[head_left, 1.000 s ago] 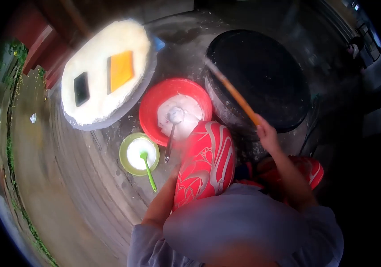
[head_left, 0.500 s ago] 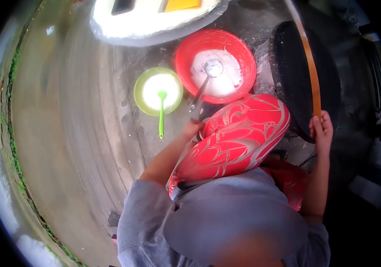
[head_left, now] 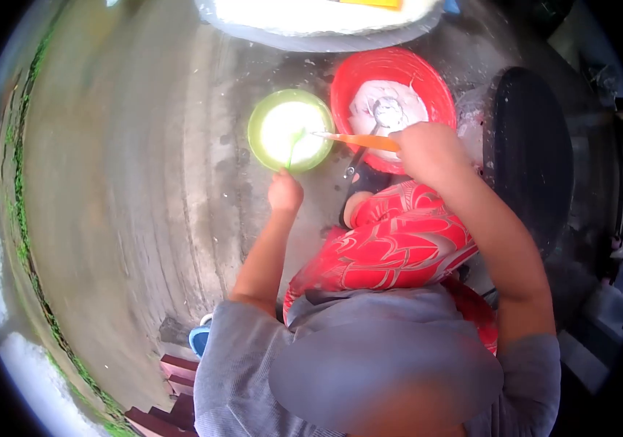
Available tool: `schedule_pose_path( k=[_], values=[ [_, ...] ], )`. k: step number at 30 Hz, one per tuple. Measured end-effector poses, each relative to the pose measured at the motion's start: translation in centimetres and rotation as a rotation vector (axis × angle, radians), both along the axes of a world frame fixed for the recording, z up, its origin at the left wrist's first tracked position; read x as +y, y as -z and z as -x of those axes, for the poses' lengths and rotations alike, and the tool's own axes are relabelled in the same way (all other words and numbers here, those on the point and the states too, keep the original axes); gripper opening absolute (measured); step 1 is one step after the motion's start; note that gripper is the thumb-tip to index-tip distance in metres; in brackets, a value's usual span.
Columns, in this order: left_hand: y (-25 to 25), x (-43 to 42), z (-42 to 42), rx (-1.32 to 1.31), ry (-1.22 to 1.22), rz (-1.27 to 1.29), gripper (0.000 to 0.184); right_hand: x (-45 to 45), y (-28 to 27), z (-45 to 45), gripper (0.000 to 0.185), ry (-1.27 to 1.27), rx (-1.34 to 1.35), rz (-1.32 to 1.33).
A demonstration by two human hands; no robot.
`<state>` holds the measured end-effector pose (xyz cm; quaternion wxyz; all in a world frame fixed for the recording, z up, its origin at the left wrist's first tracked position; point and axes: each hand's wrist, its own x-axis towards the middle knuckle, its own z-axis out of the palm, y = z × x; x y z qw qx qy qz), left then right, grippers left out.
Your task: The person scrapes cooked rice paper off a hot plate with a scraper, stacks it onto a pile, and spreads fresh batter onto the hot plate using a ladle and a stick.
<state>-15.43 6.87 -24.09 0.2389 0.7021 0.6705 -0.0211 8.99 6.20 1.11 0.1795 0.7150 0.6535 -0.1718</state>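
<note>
My left hand [head_left: 285, 191] is closed around the handle end of a green spatula [head_left: 291, 151], whose head rests in a green bowl [head_left: 254, 142] of bright white mixture. In my right hand [head_left: 426, 151] is a long flat tool with an orange handle [head_left: 369, 141]. Its pale tip reaches over the green bowl, close to the spatula head; glare hides whether they touch. Beneath my right forearm and hand is the red basin [head_left: 348, 76], holding thick white mixture. A metal ladle [head_left: 388, 113] lies in that basin, its dark handle leaning over the near rim.
Ahead is a large round white surface [head_left: 311, 25] with an orange item [head_left: 377, 3] on it. A black oval object [head_left: 533, 146] stands at the right. My red-patterned leg [head_left: 391, 240] is bent below the basin. Concrete ground [head_left: 158, 167] stretches left.
My right hand has brought the orange tool from the far right across to the green bowl. My left hand has moved from my leg to the spatula and taken hold. The view has shifted.
</note>
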Motion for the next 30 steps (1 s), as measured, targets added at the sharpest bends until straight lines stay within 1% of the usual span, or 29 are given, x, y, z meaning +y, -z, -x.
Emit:
schedule_pose_path(
  k=[1, 2, 3, 4, 5, 6, 7, 8, 9, 10, 12, 13, 15, 17, 19, 20, 22, 23, 24, 26, 27, 29, 30],
  values=[
    [-1.0, 0.1, 0.4, 0.002, -0.010, -0.005, 0.029, 1.0, 1.2, 0.1, 0.020, -0.010, 0.002, -0.005],
    [-2.1, 0.2, 0.9, -0.139, -0.079, 0.049, 0.024, 1.8, 2.3, 0.2, 0.019, 0.034, 0.059, 0.016],
    [-3.1, 0.1, 1.3, -0.281, -0.147, 0.102, 0.026, 2.3, 3.2, 0.4, 0.019, 0.078, 0.115, 0.037],
    [-4.4, -0.6, 1.5, -0.280, -0.153, 0.094, 0.026, 2.5, 4.1, 0.4, 0.019, 0.070, 0.117, 0.031],
    [-5.6, -1.6, 1.8, -0.352, -0.176, 0.061, 0.028, 2.6, 4.9, 0.4, 0.020, 0.140, 0.170, 0.010],
    [-6.3, -2.5, 2.0, -0.423, -0.198, 0.029, 0.032, 2.7, 5.7, 0.3, 0.022, 0.209, 0.225, -0.009],
    [-6.3, -3.1, 2.0, -0.421, -0.203, 0.024, 0.032, 2.5, 6.6, 0.0, 0.026, 0.234, 0.299, -0.010],
    [-6.3, -3.8, 1.8, -0.462, -0.180, 0.051, 0.031, 2.3, 7.1, -0.3, 0.026, 0.229, 0.302, -0.012],
    [-6.1, -4.1, 1.8, -0.503, -0.157, 0.080, 0.030, 2.1, 7.5, -0.6, 0.027, 0.270, 0.313, 0.018],
    [-4.4, -3.9, 2.0, -0.502, -0.158, 0.081, 0.030, 1.9, 7.8, -0.7, 0.029, 0.313, 0.323, 0.049],
    [1.1, -2.6, 2.1, -0.572, -0.281, 0.037, 0.031, 1.7, 7.9, -0.9, 0.029, 0.328, 0.309, 0.070],
    [1.9, -1.2, 2.0, -0.470, -0.266, 0.035, 0.032, 1.6, 7.9, -1.0, 0.030, 0.343, 0.294, 0.089],
    [2.9, 1.1, 1.9, -0.473, -0.281, -0.018, 0.032, 1.3, 8.1, -1.6, 0.029, 0.343, 0.301, 0.063],
    [3.3, 1.5, 2.2, -0.470, -0.302, -0.068, 0.032, 1.0, 8.3, -2.0, 0.029, 0.337, 0.310, 0.043],
    [2.6, 2.0, 2.3, -0.384, -0.378, -0.023, 0.033, 1.1, 8.4, -2.2, 0.026, 0.177, 0.255, 0.049],
    [2.1, 1.6, 2.3, -0.385, -0.379, -0.029, 0.033, 0.8, 8.9, -2.0, 0.026, 0.174, 0.255, 0.044],
    [0.5, -0.7, 2.2, -0.446, -0.289, -0.022, 0.029, 0.0, 9.9, -1.2, 0.024, 0.063, 0.212, -0.199],
    [-1.1, -1.9, 1.6, -0.488, -0.262, -0.015, 0.028, 0.1, 10.0, -0.9, 0.025, -0.075, 0.150, -0.212],
    [-2.3, -2.8, 0.9, -0.530, -0.236, -0.006, 0.027, 0.2, 10.2, -0.6, 0.025, -0.071, 0.152, -0.214],
    [-0.2, -2.8, 0.9, -0.517, -0.196, -0.025, 0.026, 0.2, 10.6, -0.1, 0.026, -0.022, 0.101, -0.191],
    [1.5, -2.0, 1.1, -0.508, -0.245, -0.008, 0.026, 0.3, 10.4, -0.2, 0.026, -0.022, 0.100, -0.194],
    [1.8, -0.1, 1.0, -0.471, -0.308, -0.019, 0.029, 0.4, 9.0, -0.6, 0.028, -0.006, 0.080, -0.110],
    [1.7, 0.6, 1.2, -0.477, -0.312, -0.022, 0.029, 0.3, 8.1, -1.1, 0.028, -0.012, 0.075, -0.112]
  ],
)
